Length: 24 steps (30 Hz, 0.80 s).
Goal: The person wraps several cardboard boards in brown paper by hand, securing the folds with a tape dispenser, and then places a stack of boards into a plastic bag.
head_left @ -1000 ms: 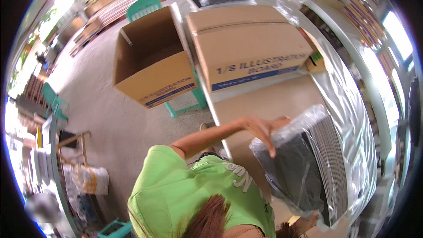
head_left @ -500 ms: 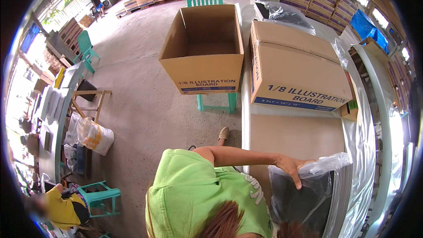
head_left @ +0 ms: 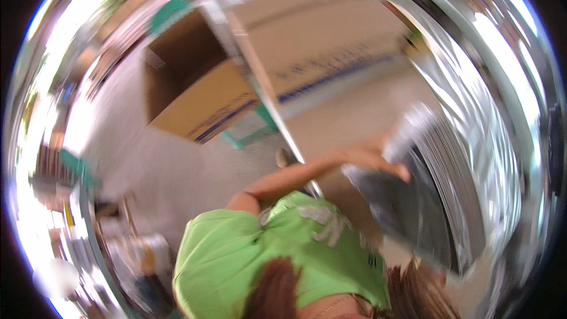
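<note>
heavy motion blur smears the whole frame, nothing holds a sharp edge. daylight pours in from the upper left, blowing the rim out to white, and a second band of glare runs down the right edge over the plastic sheet [head_left: 484, 142]. the open box [head_left: 189, 94] is soft, its inside in brown shadow. print on the closed box [head_left: 331, 41] is streaked past reading. the floor [head_left: 147, 165] looks pale and washed. the green shirt [head_left: 260, 254] is evenly lit and the least blurred. fisheye bending curves the table [head_left: 354, 118] edge, and black corners ring the circle.
</note>
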{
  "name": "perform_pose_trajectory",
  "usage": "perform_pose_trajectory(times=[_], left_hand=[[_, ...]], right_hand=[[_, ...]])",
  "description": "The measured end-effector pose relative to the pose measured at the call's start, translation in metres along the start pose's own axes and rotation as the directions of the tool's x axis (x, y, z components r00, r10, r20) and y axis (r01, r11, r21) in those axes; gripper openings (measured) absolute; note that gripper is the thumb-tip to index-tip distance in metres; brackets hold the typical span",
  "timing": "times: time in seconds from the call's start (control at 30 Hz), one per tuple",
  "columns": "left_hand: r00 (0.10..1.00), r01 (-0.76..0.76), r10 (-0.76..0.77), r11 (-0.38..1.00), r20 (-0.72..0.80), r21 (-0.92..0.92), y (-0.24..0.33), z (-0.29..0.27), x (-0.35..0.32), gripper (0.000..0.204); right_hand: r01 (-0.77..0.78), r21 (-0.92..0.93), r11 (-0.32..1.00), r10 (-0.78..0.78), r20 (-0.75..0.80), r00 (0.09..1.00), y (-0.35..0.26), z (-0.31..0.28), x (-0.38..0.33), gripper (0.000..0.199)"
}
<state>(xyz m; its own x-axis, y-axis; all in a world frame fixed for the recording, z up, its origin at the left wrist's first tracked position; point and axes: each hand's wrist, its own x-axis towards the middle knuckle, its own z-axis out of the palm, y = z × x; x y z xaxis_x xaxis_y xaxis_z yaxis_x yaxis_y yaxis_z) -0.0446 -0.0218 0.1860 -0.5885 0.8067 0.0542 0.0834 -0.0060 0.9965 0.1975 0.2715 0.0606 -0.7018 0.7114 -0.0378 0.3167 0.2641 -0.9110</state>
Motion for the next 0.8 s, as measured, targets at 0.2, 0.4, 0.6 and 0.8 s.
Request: perform_pose_trajectory(times=[0.2, 0.4, 0.6, 0.8], left_hand=[[0.967, 0.246, -0.251, 0.965, -0.051, -0.094, -0.114, -0.014, 0.016, 0.067], [0.983, -0.091, 0.044, 0.959, -0.178, -0.267, -0.128, -0.053, -0.008, 0.074], [0.927, -0.341, 0.261, 0.886, -0.270, -0.313, -0.035, -0.015, 0.002, 0.086], [0.902, -0.366, 0.283, 0.901, -0.326, -0.233, -0.007, 0.000, 0.009, 0.087]], right_hand=[[-0.016, -0.040, 0.999, 0.016, -0.008, 1.000, -0.005, -0.011, -0.026, 0.045], [0.230, 0.063, 0.971, -0.232, 0.028, 0.972, -0.068, -0.007, -0.031, 0.052], [0.721, 0.273, 0.637, -0.598, -0.416, 0.685, -0.144, -0.007, -0.012, 0.103], [0.635, 0.295, 0.714, -0.481, -0.451, 0.751, -0.161, -0.011, -0.009, 0.110]])
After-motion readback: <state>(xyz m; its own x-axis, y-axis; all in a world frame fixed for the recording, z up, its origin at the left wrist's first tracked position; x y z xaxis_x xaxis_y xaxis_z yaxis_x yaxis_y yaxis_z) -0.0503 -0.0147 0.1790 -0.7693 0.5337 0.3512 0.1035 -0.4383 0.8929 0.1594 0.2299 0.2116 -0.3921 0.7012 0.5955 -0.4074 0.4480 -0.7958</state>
